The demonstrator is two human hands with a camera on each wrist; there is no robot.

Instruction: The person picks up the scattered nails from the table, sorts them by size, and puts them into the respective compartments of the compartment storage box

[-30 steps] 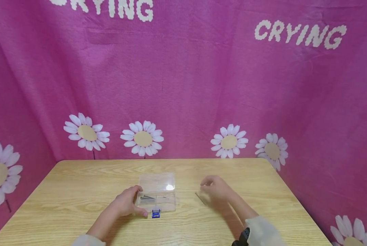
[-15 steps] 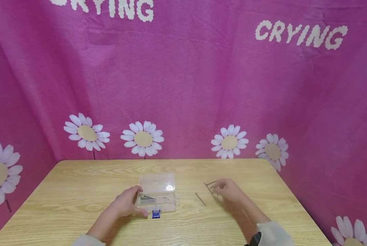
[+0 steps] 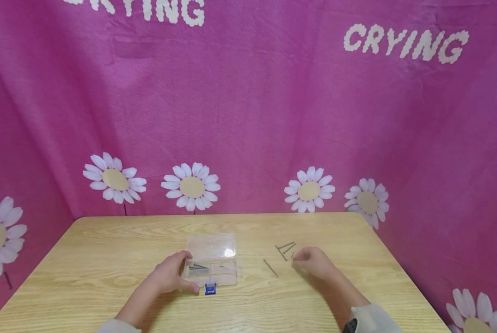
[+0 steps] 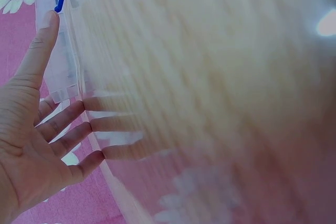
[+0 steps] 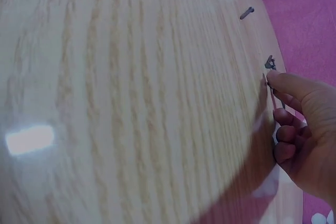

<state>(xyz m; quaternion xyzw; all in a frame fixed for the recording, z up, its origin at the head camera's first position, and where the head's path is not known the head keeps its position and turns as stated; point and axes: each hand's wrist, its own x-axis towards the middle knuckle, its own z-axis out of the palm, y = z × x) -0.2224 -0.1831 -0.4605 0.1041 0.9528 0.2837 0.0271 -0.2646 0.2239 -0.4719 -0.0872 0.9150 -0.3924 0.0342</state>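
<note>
A clear plastic case (image 3: pixel 225 279) with a blue latch (image 3: pixel 210 289) lies with its lid (image 3: pixel 206 245) raised at the back. My left hand (image 3: pixel 171 273) holds its left end, thumb along the front by the latch, index finger at the back corner. In the left wrist view the other fingertips (image 4: pixel 97 156) touch the table. To the right, my right hand (image 3: pixel 316 262) pinches a small thin nail (image 3: pixel 292 255) between thumb and index finger. Several long nails (image 3: pixel 281 253) lie just left of those fingertips. A single long nail (image 3: pixel 270 268) rests nearer the case.
Dark nails (image 3: pixel 198 267) sit in the case's left compartment, and a small one (image 3: pixel 222 266) in the right. The wooden table (image 3: pixel 248 310) reaches back to a pink curtain (image 3: pixel 248 115) with daisies.
My right hand has moved right, away from the single nail, past the group of long nails, uncovering both. My left hand keeps its place on the case.
</note>
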